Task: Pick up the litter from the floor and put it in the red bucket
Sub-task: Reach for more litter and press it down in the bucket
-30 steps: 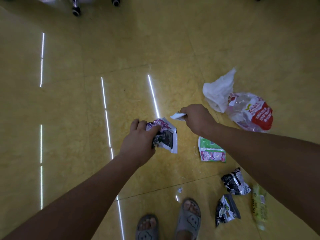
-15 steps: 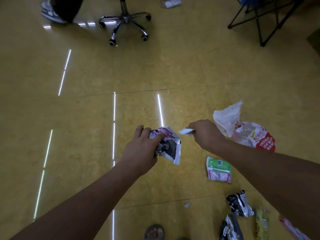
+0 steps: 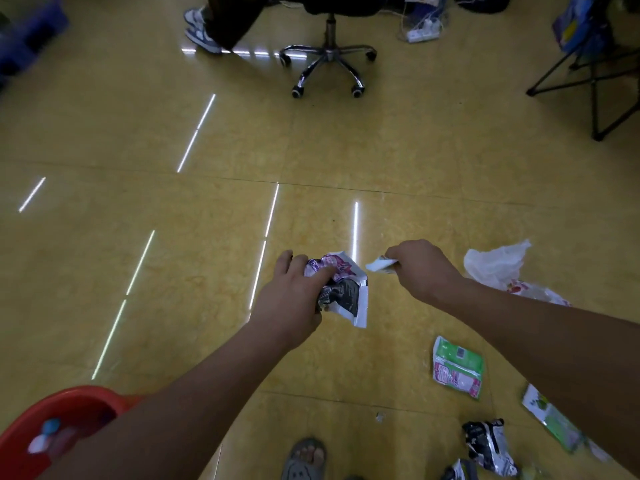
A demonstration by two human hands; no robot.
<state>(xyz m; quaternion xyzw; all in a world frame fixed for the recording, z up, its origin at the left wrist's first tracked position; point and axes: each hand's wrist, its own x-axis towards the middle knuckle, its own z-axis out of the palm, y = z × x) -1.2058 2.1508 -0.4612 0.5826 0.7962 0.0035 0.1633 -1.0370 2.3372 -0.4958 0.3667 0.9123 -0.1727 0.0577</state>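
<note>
Fingers of the left hand (image 3: 294, 299) clamped round a crumpled, glossy foil wrapper (image 3: 343, 289), purple, black and white, at frame centre. Just right of it, right hand (image 3: 422, 268) fisted, pinching a small white paper scrap (image 3: 379, 264). Further right on the shiny yellow tiled floor (image 3: 173, 271): limp white plastic bag (image 3: 495, 263), flat green packet (image 3: 455, 367), creased black wrappers (image 3: 488, 443). Round red plastic bucket (image 3: 79, 393) at lower left, well apart from both hands.
</note>
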